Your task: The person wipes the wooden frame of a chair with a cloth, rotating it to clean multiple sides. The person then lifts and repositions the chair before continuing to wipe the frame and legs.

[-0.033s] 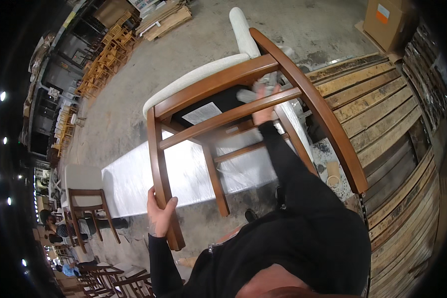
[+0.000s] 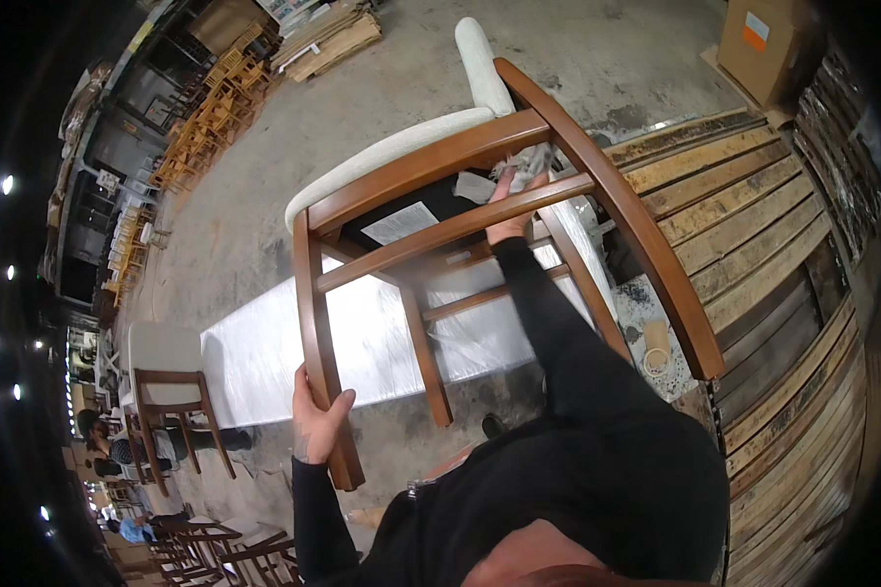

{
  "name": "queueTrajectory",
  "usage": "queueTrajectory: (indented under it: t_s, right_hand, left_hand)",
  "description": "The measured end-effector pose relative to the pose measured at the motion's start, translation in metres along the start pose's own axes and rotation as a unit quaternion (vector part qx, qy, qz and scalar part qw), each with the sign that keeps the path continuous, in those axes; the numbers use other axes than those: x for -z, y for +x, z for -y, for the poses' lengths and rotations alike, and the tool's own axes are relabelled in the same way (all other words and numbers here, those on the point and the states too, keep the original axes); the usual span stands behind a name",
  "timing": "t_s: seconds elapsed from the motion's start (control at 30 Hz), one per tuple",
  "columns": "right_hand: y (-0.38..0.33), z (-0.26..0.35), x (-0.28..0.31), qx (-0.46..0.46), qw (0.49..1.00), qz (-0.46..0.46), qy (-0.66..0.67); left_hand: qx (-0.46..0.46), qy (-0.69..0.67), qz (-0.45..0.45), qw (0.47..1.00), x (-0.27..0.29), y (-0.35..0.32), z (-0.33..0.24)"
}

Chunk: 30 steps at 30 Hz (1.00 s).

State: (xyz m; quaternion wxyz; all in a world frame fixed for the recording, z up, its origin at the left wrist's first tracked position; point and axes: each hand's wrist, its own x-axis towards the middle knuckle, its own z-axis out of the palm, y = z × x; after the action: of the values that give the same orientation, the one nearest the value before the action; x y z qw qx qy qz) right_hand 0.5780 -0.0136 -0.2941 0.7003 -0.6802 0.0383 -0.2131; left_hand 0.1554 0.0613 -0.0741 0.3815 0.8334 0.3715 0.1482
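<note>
A brown wooden chair [image 2: 431,154] with a pale upholstered seat [image 2: 387,157] and backrest [image 2: 480,64] lies tipped over on a plastic-wrapped surface [image 2: 264,333], its legs pointing toward me. My left hand [image 2: 318,421] is closed round the near left leg [image 2: 321,342], close to its end. Behind the leg rail [image 2: 460,218], my right hand [image 2: 507,223] reaches in with a greyish-white rag [image 2: 529,166] in its fingers. The rag is against the inside of the seat frame. A black underside panel with a white label [image 2: 399,223] shows beside it; the rail partly hides my right fingers.
On the right are slatted wooden pallets [image 2: 724,186] and a cardboard box [image 2: 768,49]. A tape roll [image 2: 656,362] lies on a speckled surface by the chair's rear leg. Another pale upholstered chair [image 2: 166,367] stands left. Several chair frames [image 2: 215,98] line the far left; people are seen beyond.
My right hand has shifted slightly left with the rag, along the inside of the seat frame. My left hand keeps its hold on the leg, and the chair stays practically in place.
</note>
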Motion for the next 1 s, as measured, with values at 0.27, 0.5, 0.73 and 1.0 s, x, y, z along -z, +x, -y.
queueTrajectory:
  t_s: [0.27,0.5,0.73,1.0]
  right_hand:
    - [-0.046,0.015,0.075,0.027,0.853,0.384,-0.353]
    - [-0.076,0.064,-0.03,0.109,0.973,0.159,-0.124]
    - [-0.167,0.103,-0.017,-0.133,0.944,0.296,0.06]
    - [-0.284,0.155,-0.054,-0.446,0.684,0.446,0.366]
  left_hand:
    - [-0.025,-0.049,0.04,0.998,0.002,0.006,0.027]
    - [0.011,-0.155,0.098,0.983,0.002,0.01,0.022]
    - [0.021,-0.221,0.081,0.972,0.005,0.003,0.028]
    - [-0.007,-0.291,0.055,0.955,0.002,0.015,0.031]
